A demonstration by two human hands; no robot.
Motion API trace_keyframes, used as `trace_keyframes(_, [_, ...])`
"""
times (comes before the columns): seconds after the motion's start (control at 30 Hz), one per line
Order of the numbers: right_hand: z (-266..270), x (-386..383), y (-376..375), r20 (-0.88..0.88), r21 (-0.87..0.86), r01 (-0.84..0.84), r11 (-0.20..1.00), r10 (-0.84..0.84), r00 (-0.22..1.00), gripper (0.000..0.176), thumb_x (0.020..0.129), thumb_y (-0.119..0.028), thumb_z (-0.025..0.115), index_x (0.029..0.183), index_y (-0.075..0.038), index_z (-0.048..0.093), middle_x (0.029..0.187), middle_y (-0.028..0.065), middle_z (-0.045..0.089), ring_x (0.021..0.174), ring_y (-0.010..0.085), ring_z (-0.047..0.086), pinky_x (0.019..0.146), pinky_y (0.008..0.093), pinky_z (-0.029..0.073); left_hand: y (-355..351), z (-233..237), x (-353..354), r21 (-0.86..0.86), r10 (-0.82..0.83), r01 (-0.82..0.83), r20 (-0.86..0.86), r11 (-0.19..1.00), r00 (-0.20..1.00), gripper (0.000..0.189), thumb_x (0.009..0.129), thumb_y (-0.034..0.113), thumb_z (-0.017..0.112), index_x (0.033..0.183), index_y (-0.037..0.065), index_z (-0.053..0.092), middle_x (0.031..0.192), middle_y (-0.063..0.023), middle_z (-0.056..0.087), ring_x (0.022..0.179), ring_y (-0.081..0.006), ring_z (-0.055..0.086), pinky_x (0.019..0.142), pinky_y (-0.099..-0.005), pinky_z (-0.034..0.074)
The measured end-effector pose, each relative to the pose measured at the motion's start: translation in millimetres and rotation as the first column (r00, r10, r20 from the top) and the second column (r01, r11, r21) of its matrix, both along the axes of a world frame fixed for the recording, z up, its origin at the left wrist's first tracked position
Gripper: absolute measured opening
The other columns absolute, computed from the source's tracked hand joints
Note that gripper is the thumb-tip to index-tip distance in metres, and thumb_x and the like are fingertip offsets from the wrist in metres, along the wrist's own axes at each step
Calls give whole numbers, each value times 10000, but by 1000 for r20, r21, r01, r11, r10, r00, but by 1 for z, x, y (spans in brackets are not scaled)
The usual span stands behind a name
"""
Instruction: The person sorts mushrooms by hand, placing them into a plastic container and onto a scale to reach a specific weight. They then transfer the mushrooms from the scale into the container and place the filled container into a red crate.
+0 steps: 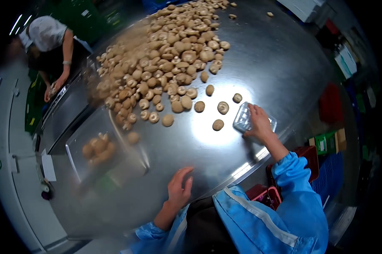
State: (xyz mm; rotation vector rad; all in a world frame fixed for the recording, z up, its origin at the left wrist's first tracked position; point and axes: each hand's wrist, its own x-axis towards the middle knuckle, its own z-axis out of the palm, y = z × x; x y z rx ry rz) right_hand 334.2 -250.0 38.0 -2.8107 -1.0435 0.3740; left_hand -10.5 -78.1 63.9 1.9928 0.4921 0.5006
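Observation:
A clear plastic tray (pixel 242 118) lies on the steel table (pixel 279 59). My right hand (pixel 260 123) is over it, with the thumb at its near edge and the fingers across its top. My left hand (pixel 181 186) hovers near the table's front edge, fingers stretched out and thumb apart, holding nothing. Several loose brown mushrooms (pixel 223 107) rest just left of the plastic tray. Beyond them a large heap of mushrooms (pixel 169 63) spreads over the far left of the table.
At the left, a blurred shallow tray (pixel 74 158) holds several mushrooms (pixel 98 148). A co-worker in a white hair cover (pixel 47 34) bends over something at the far left. Red crates (pixel 265 197) and a blue crate (pixel 328 175) stand below the table's right edge.

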Motion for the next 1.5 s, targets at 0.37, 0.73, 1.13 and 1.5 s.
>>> trace_keyframes(0.37, [-16,-10,-14,169,188,-45,981,13,986,1046,522,-217,896,1439,-87,407,1327,195,485,1238,381,463,1073,436,407,-25,-1,10,-3,-83,83,20,997,996,240,865,-17,625,1103,12,649,1048,-143,693,959,-295,677,854,-354,532])
trace_keyframes(0.73, [41,-118,-19,-135,628,-158,762,307,942,248,854,-105,644,1098,-89,686,841,136,698,727,314,678,673,399,549,-7,11,25,-201,164,-151,49,968,985,292,895,13,607,1186,20,625,1055,-105,699,1016,-217,667,881,-327,512])
trace_keyframes(1.13, [22,-107,22,-591,387,-44,921,285,755,228,941,-250,592,1105,-106,660,819,140,692,766,345,672,694,420,518,17,-26,41,-750,-372,33,-289,661,882,237,1053,163,429,1198,7,531,1029,-150,687,600,-148,672,449,-218,469])
trace_keyframes(1.5, [-10,-93,6,-593,239,184,953,-7,805,335,952,-300,598,1175,-50,614,803,148,687,720,320,677,695,405,517,30,-68,52,-880,-28,-232,-267,414,963,218,1027,80,384,1232,8,402,1045,-208,617,598,-223,644,458,-268,507])
